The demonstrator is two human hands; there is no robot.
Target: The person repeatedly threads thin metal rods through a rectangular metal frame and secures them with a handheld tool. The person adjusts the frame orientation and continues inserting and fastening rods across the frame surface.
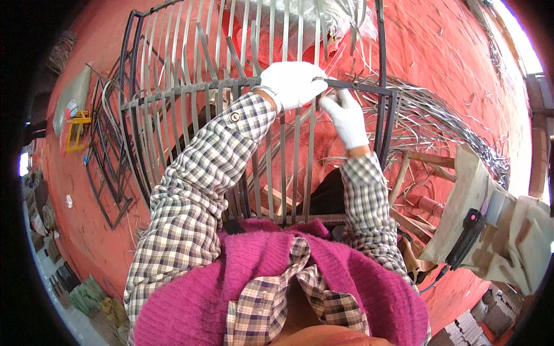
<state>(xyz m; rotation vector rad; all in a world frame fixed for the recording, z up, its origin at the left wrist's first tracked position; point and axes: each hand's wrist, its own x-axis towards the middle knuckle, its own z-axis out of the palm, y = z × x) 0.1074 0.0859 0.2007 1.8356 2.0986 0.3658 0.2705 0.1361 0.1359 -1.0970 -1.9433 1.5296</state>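
Observation:
A dark metal frame stands before me, strung with long flat grey strips side by side. Its crossbar runs across the middle, and several strips wrap around it toward the left. My left hand, in a white glove, closes over the crossbar where a strip meets it. Just below and to the right, my right hand, gloved too, has its fingers drawn together close under the bar. What lies between those fingers is too small to make out. Some loose strip ends stick up beyond the bar.
A heap of loose grey strips lies on the red floor at right. Near it stand a wooden stool frame and a cloth-covered seat with a black-handled tool. More dark metal frames and a yellow stand are at left.

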